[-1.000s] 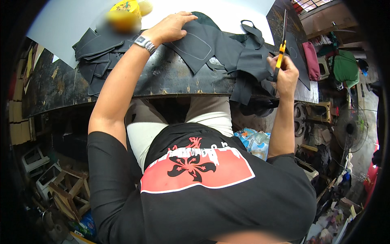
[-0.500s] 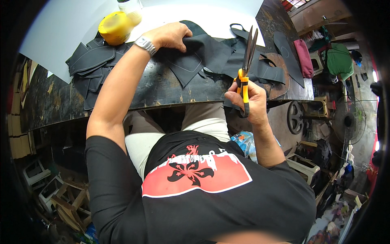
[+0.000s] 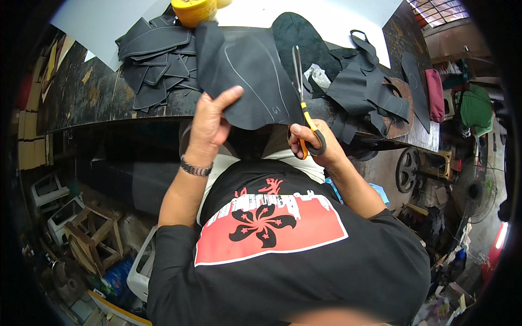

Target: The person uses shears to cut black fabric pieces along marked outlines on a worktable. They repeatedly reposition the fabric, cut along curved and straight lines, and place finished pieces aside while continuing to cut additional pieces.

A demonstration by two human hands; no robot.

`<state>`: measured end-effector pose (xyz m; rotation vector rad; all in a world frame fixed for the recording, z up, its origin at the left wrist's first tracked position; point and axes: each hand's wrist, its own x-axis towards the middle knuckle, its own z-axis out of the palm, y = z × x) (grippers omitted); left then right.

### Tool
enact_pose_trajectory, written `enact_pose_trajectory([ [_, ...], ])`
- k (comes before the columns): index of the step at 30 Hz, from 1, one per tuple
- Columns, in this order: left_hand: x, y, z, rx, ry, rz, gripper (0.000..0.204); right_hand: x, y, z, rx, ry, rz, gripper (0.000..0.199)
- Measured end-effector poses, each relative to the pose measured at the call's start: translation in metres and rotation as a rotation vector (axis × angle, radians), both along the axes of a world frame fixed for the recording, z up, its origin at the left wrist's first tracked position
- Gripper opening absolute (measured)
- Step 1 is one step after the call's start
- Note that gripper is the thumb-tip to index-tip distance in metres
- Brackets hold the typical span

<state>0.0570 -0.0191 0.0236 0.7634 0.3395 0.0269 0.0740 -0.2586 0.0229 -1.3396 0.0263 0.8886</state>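
My left hand grips a black sheet by its lower left edge, thumb lying on top. The sheet is lifted upright above the table's front edge, with a curved white outline drawn on it. My right hand is closed round the yellow and black handles of the scissors. Their blades point away from me, close beside the sheet's right edge; whether they touch it I cannot tell. Behind the sheet lies a dark rounded piece. Several cut black pieces with pale edge lines are heaped to the left.
Black offcuts lie on the right of the dark wooden table, by a crumpled clear plastic bit. A yellow round object stands at the back. A fan and a handwheel are off to the right.
My left hand has picked up the black sheet from the table and drawn it toward me. The scissors have come down and left, to the sheet's right edge.
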Motion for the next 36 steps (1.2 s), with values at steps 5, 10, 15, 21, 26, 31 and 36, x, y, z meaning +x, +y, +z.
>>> enact_pose_trajectory([
  [5, -0.002, -0.013, -0.01, -0.252, 0.14, -0.258, 0.029, -0.004, -0.002, -0.004, -0.07, -0.022, -0.025, 0.038],
  [10, 0.009, -0.015, 0.01, 0.358, 0.029, -0.329, 0.023, -0.005, -0.013, 0.002, 0.053, -0.079, -0.151, 0.038],
  [15, -0.003, -0.001, 0.013, 1.087, -0.498, 0.146, 0.02, -0.007, -0.014, 0.0, 0.174, -0.091, -0.082, 0.045],
  [21, -0.025, -0.001, -0.035, 0.877, -0.127, 0.168, 0.036, -0.014, 0.007, -0.005, 0.13, -0.115, 0.306, 0.042],
  [26, -0.043, -0.02, -0.06, 0.934, -0.182, 0.193, 0.032, -0.011, 0.024, -0.002, 0.093, -0.145, 0.296, 0.042],
  [31, -0.05, -0.027, -0.035, 0.686, -0.207, 0.034, 0.025, -0.011, 0.031, 0.002, 0.099, -0.161, 0.215, 0.038],
  [36, -0.05, -0.03, -0.007, 0.346, -0.252, -0.057, 0.033, -0.011, 0.032, 0.004, 0.078, -0.143, 0.196, 0.04],
])
